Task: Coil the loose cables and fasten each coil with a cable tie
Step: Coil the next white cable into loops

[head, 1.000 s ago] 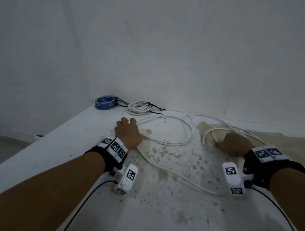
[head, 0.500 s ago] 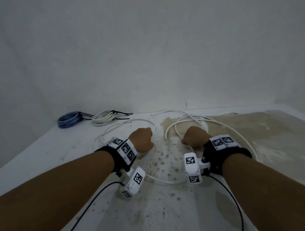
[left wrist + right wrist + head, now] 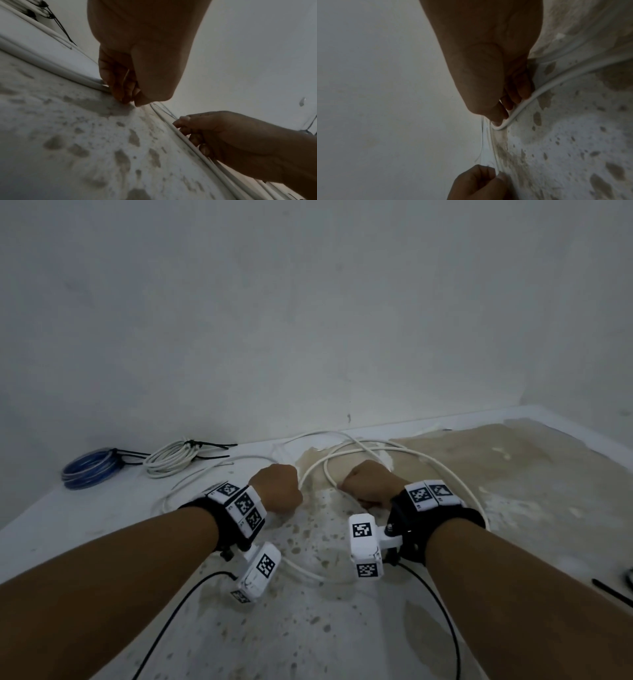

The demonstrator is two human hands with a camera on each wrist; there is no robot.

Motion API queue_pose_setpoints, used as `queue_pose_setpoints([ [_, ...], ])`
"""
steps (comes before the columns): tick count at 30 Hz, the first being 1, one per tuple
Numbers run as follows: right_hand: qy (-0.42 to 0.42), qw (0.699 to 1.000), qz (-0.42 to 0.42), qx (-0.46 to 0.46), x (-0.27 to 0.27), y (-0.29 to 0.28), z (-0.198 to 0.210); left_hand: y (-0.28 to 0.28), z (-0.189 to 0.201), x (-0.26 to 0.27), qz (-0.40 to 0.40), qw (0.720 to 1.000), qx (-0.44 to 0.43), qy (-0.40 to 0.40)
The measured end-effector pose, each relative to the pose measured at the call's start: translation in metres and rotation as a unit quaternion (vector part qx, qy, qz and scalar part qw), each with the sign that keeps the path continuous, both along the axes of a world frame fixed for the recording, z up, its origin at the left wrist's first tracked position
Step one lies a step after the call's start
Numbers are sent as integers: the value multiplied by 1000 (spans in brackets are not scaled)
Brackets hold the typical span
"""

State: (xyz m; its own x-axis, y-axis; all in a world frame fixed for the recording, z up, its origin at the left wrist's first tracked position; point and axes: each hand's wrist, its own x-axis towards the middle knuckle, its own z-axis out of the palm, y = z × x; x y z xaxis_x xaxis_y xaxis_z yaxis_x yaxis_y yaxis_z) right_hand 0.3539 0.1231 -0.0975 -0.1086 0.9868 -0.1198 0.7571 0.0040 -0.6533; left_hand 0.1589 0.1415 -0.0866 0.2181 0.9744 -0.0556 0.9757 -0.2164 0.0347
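A long loose white cable [image 3: 308, 575] lies in wide loops over the stained white table [image 3: 308, 631]. My left hand [image 3: 281, 491] is curled into a fist at the middle of the table and pinches one strand of the cable [image 3: 51, 67] against the surface, as the left wrist view shows [image 3: 125, 97]. A short way to its right, my right hand [image 3: 366, 486] has its fingers [image 3: 523, 93] curled round another strand of the cable [image 3: 544, 90]. The two hands are close together but do not touch.
A tied blue coil [image 3: 90, 469] and a tied white coil [image 3: 171, 457] lie at the back left by the wall, black tie tails [image 3: 212, 445] sticking out. A loose black cable tie [image 3: 613, 594] lies at the right edge. The table's right half is stained brown.
Since a second ago both hands have come together at the table's middle and closed on the cable; the left hand lay flatter before. The loops have been drawn inward.
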Motion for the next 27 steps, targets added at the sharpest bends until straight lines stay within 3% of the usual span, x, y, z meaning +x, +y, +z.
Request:
queue_pose_setpoints([
  [7,15,1000,-16,-1,-2,-2,4,-6,58,-40,32,991,46,-119],
  [10,27,994,-68,81,2,-8,3,-20,92,-62,62,976,84,-192],
  [13,-56,964,-217,143,17,-19,3,-36,124,-79,67,944,142,-289],
  [16,-136,971,-187,64,29,-29,7,-51,141,-92,57,916,178,-356],
  [19,-133,973,-178,68,31,-26,22,-63,135,-99,33,924,136,-356],
  [22,-80,975,-162,130,30,-21,46,-73,114,-100,-1,936,90,-339],
  [27,100,973,-138,155,33,-28,80,-86,81,-94,-35,938,42,-343],
])
